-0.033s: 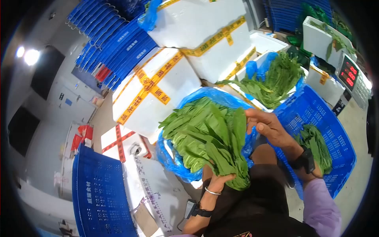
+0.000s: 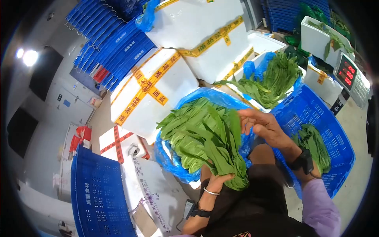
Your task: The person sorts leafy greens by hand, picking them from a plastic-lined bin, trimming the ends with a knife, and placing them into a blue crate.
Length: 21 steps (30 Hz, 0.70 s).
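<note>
1. Leafy greens [image 2: 209, 138], a thick bunch of long flat leaves, are fanning upward and to the left just in front of the person's body, above an open blue plastic bag [image 2: 173, 168].
2. The left hand [image 2: 218, 181] is gripping the bunch at its stem end, with the fingers closed tightly around it.
3. The right hand [image 2: 263, 125] is reaching across to the upper right edge of the leaves. Its fingers are loosely spread and slightly curled, with the fingertips touching the leaves. Whether it is pinching a leaf cannot be told.
4. A blue crate [image 2: 316, 106] is sitting just to the right, holding a smaller bundle of greens [image 2: 314, 144].
5. White foam boxes [image 2: 158, 91] crossed with yellow tape are standing behind the bag.
6. An open box [image 2: 258, 59] farther back is holding more loose greens [image 2: 276, 77].
7. A scale [image 2: 347, 73] is showing red digits at the far right.
</note>
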Tool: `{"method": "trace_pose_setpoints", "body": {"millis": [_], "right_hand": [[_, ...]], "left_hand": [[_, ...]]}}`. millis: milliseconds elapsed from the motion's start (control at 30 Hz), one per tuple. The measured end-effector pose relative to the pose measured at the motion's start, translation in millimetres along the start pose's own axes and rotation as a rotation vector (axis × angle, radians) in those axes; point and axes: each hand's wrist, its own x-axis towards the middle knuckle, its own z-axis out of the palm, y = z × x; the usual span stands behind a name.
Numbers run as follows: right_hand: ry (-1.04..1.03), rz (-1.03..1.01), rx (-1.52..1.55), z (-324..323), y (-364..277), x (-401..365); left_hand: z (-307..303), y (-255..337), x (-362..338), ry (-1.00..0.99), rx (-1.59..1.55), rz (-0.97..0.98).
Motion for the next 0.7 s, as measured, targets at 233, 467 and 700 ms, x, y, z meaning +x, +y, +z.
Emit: {"method": "trace_pose_setpoints", "body": {"millis": [233, 467, 700], "right_hand": [[0.210, 0.051, -0.157, -17.7, -13.2, 0.3], [0.097, -0.058, -0.687, -24.0, -33.2, 6.3], [-0.124, 0.013, -0.884, -56.8, -80.3, 2.8]], "left_hand": [[43.7, -8.2, 8.8, -0.056, -0.026, 0.025], [55.9, -8.8, 4.9, -0.122, 0.195, 0.102], [65.4, -7.4, 1.4, -0.124, 0.294, 0.089]]}}
